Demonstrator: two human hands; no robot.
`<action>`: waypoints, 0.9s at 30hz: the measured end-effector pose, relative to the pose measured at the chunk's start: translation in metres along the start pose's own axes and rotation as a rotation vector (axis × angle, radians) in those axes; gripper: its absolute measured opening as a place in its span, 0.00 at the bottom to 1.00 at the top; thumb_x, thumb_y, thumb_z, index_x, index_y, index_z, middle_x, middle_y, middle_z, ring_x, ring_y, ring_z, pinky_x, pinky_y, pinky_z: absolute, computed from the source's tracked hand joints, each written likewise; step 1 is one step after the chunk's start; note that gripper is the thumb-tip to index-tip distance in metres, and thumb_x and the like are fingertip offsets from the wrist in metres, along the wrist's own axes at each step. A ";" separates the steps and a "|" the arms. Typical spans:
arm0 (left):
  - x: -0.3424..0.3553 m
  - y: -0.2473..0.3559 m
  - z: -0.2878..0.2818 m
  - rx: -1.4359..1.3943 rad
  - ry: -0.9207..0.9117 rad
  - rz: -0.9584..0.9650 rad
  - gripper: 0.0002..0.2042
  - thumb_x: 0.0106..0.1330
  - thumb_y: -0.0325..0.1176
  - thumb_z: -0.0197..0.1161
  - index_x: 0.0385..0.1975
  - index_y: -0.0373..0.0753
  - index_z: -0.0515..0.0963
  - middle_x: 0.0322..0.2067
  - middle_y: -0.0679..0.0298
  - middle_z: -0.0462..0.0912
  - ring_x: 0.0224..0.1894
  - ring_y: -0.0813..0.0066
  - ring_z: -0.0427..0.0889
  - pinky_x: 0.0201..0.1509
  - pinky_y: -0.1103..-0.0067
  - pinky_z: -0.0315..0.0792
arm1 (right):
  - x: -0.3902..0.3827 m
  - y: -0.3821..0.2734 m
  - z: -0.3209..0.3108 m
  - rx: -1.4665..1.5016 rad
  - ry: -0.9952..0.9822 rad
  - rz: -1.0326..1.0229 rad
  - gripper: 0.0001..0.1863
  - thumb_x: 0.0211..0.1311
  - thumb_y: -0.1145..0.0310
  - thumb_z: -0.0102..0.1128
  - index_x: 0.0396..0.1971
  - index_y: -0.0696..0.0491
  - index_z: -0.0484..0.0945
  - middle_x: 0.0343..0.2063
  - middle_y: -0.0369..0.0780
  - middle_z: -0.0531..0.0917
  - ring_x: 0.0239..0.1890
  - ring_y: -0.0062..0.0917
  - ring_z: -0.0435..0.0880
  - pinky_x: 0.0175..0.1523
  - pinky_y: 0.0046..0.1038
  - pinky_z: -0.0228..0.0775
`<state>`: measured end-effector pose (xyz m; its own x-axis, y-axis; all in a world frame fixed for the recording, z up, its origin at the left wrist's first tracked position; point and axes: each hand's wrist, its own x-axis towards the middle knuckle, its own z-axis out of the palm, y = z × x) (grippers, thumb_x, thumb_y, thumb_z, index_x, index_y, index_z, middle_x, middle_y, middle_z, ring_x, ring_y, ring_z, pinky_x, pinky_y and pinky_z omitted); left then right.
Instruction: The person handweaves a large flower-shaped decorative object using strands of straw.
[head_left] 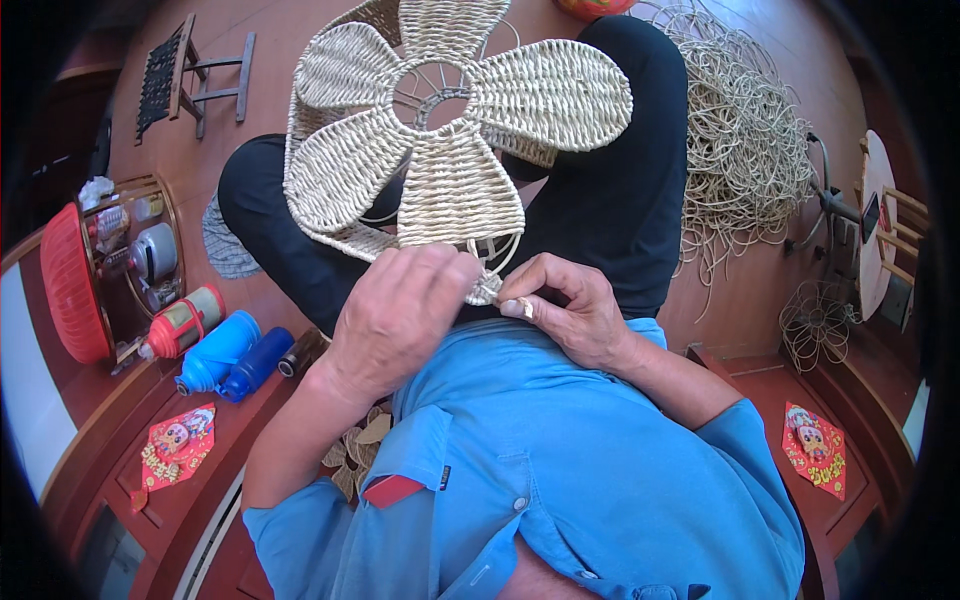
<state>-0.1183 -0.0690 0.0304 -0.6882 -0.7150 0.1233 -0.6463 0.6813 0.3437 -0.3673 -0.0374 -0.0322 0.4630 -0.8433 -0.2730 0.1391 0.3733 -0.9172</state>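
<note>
A pale woven straw basket (pixel 462 190) with flower-petal panels round an open centre ring rests on my lap. Wire frame shows bare at its near edge, below the lowest petal. My left hand (pixel 400 315) is closed over that near edge, its fingertips partly hidden behind the back of the hand. Just to the right, my right hand (pixel 575 310) pinches a short pale end of straw cord (pixel 527 309) between thumb and forefinger, close against the partly woven edge.
A big heap of loose straw cord (pixel 740 120) lies on the floor at the right. A bare wire flower frame (pixel 818 325) is beyond the right elbow. To the left are a wooden stool (pixel 190 80), several flasks (pixel 220 350) and a red fan-like round object (pixel 75 285).
</note>
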 end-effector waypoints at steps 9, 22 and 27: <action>-0.011 0.003 0.006 -0.394 0.081 -0.322 0.13 0.62 0.16 0.69 0.45 0.36 0.84 0.42 0.56 0.82 0.44 0.54 0.86 0.49 0.64 0.80 | -0.003 -0.025 -0.002 -0.230 -0.096 -0.188 0.02 0.70 0.77 0.72 0.40 0.57 0.88 0.40 0.41 0.90 0.47 0.30 0.91 0.52 0.32 0.82; -0.011 0.012 0.011 -0.419 0.169 -0.348 0.16 0.53 0.20 0.76 0.42 0.36 0.85 0.40 0.56 0.82 0.43 0.55 0.84 0.49 0.65 0.78 | 0.006 -0.035 0.017 -0.350 -0.050 -0.359 0.07 0.63 0.82 0.74 0.40 0.59 0.87 0.40 0.42 0.90 0.44 0.33 0.92 0.48 0.33 0.84; -0.018 0.020 0.024 -0.434 0.277 -0.462 0.13 0.57 0.18 0.75 0.42 0.36 0.88 0.38 0.57 0.83 0.43 0.59 0.85 0.47 0.68 0.78 | 0.012 -0.035 0.023 -0.415 0.031 -0.429 0.08 0.65 0.82 0.72 0.43 0.59 0.88 0.40 0.42 0.90 0.44 0.30 0.91 0.48 0.30 0.84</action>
<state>-0.1273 -0.0386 0.0128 -0.2269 -0.9699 0.0878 -0.6230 0.2139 0.7524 -0.3469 -0.0516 0.0034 0.4149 -0.8984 0.1442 -0.0485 -0.1801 -0.9825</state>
